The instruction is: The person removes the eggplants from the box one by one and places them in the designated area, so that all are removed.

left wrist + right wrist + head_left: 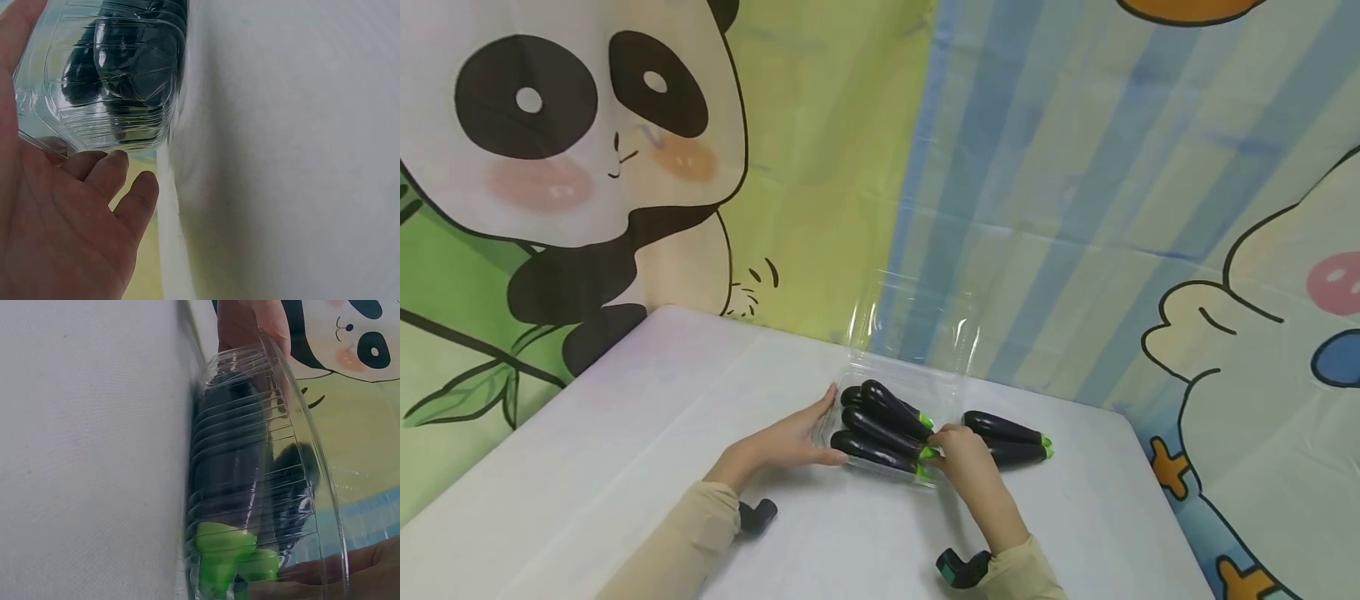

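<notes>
I've got the left hand [793, 433] spread against the clear tray [942, 390] out there, right hand [964, 458] pinching one eggplant [880, 431] by its green end [929, 452].

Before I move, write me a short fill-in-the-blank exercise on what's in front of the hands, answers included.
1. Outside the clear plastic clamshell container, ____ eggplants lie on the table.
2. The container's transparent lid stands ____.
3. The eggplants' stem ends are coloured ____.
4. The hand at the stem ends inside the container is the person's ____ one.

Missing words: two; open; green; right.
</notes>
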`<move>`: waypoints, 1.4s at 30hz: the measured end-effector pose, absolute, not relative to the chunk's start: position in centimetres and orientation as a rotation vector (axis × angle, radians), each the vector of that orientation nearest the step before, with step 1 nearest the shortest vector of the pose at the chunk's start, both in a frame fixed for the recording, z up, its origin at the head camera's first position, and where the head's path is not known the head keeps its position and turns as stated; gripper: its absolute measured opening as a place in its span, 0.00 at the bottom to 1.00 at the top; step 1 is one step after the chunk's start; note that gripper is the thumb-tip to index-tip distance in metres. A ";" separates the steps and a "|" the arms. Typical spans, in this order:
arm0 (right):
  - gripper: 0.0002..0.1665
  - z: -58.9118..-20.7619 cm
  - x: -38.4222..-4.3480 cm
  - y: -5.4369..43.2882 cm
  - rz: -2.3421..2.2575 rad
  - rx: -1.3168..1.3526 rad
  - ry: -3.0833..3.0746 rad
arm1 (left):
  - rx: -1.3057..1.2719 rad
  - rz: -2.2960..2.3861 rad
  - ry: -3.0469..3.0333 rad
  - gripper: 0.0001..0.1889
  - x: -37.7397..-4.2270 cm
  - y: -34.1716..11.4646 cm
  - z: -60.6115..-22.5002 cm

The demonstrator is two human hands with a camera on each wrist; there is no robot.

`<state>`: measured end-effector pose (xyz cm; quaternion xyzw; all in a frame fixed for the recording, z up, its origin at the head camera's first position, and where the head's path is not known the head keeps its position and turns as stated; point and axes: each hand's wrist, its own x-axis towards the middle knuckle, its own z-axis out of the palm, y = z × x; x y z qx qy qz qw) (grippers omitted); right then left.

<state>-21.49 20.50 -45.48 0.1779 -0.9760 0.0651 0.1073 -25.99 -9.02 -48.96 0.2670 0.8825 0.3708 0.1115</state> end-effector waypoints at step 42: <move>0.13 -46.4 -21.3 21.3 1.406 0.228 -2.577 | 0.759 1.106 2.575 0.64 -25.6 -9.0 -48.4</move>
